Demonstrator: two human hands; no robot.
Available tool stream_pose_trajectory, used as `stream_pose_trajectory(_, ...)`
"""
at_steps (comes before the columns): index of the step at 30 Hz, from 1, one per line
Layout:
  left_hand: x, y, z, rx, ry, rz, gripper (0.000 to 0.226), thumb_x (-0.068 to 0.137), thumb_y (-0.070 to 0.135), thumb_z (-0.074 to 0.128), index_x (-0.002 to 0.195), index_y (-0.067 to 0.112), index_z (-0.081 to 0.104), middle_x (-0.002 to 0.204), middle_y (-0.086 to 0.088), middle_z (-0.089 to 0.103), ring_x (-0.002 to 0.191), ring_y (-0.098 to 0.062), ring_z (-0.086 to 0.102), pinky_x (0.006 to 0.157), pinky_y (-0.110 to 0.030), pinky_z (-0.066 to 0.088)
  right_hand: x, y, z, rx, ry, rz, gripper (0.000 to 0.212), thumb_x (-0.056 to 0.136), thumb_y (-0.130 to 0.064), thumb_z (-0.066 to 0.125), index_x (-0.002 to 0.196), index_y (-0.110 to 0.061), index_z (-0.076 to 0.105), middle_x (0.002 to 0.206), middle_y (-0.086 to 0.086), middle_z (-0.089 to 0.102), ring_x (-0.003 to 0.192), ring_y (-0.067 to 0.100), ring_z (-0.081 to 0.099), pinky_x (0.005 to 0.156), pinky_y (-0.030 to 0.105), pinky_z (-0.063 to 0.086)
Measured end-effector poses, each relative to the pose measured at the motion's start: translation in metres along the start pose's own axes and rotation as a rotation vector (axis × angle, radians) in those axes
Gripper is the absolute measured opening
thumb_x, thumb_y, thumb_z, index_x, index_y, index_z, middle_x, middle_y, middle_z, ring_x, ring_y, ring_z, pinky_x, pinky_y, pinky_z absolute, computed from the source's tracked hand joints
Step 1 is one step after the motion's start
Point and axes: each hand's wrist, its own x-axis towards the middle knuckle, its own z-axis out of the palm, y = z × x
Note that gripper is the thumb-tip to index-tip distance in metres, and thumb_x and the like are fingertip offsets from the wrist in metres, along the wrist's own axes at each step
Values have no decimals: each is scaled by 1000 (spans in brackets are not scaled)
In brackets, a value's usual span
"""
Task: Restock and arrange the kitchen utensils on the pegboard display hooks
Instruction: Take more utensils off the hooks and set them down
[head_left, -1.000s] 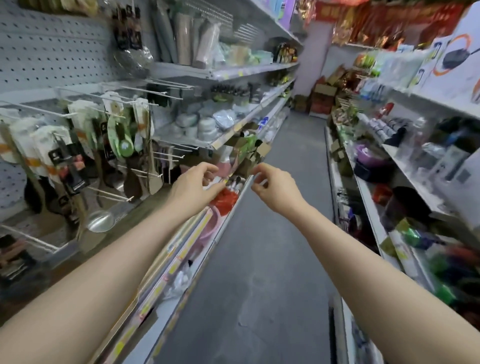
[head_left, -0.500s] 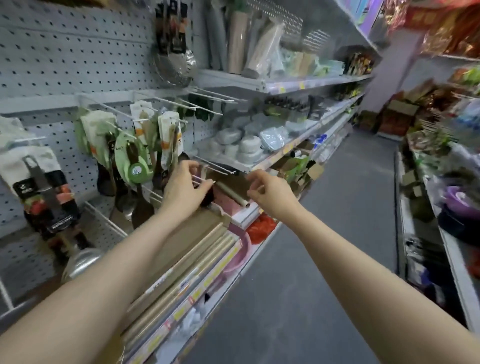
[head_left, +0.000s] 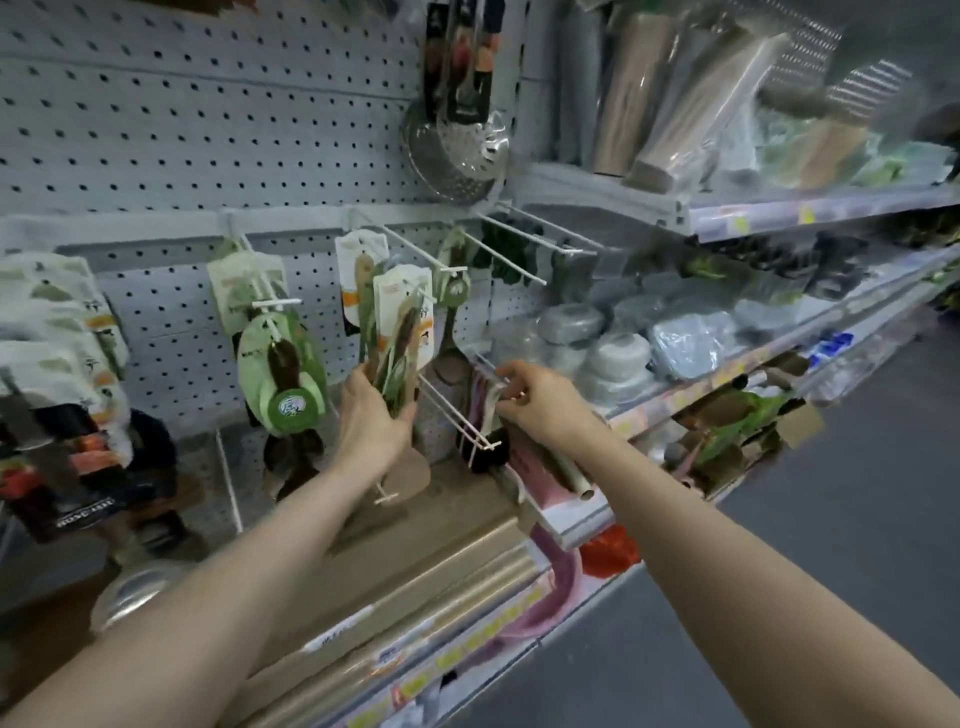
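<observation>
A grey pegboard (head_left: 208, 130) carries white wire hooks with carded wooden utensils. My left hand (head_left: 371, 415) grips the lower part of a bunch of carded wooden spoons (head_left: 402, 322) that hang from a long hook (head_left: 415, 249). My right hand (head_left: 535, 397) pinches a pale pink utensil (head_left: 480, 410) hanging on a lower double hook (head_left: 457, 415), just right of the left hand. A green-carded dark spoon (head_left: 283, 358) hangs on the hook to the left. A steel skimmer (head_left: 457, 150) hangs above.
More packaged utensils (head_left: 57, 332) hang at far left, with a steel ladle bowl (head_left: 135, 592) below. Empty hooks (head_left: 530, 239) jut out at upper right. Shelves with bowls (head_left: 618, 343) and rolled mats (head_left: 675, 104) run right. Beige rolls (head_left: 415, 577) lie on the bottom shelf. The aisle floor (head_left: 831, 571) lies right.
The view has swung left toward the pegboard. Both hands moved from mid-air over the aisle to the hooks; the left now grips the carded spoons and the right pinches the pink utensil.
</observation>
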Motion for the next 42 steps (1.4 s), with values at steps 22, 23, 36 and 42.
stream_pose_trajectory(22,-23,-11,20,-37,196,-158,19,97,20,54,81,12,62,65,2,60,53,-3,53,54,-13,43,136,38,63,255,-516,-353,45,88,-18,68,131,-18,55,104,0,64,98,16,61,86,27,47)
stream_pose_trajectory(23,-25,-10,20,-49,174,-168,20,97,20,55,84,8,62,67,1,61,54,-3,54,55,-14,44,133,39,64,261,-518,-352,45,88,-16,68,131,-17,56,104,1,64,97,16,60,86,27,47)
stream_pose_trajectory(36,18,0,90,-69,311,-411,54,85,26,71,130,13,43,110,2,59,101,-16,57,92,-33,46,175,67,67,430,-511,-256,33,89,-4,61,120,-17,57,89,0,62,80,10,58,61,4,42)
stream_pose_trajectory(42,49,-5,110,-69,453,-472,58,81,20,75,130,14,45,118,2,56,106,-16,53,89,-30,42,213,61,77,469,-615,-312,57,86,-8,68,137,-23,48,117,0,60,99,14,60,67,15,45)
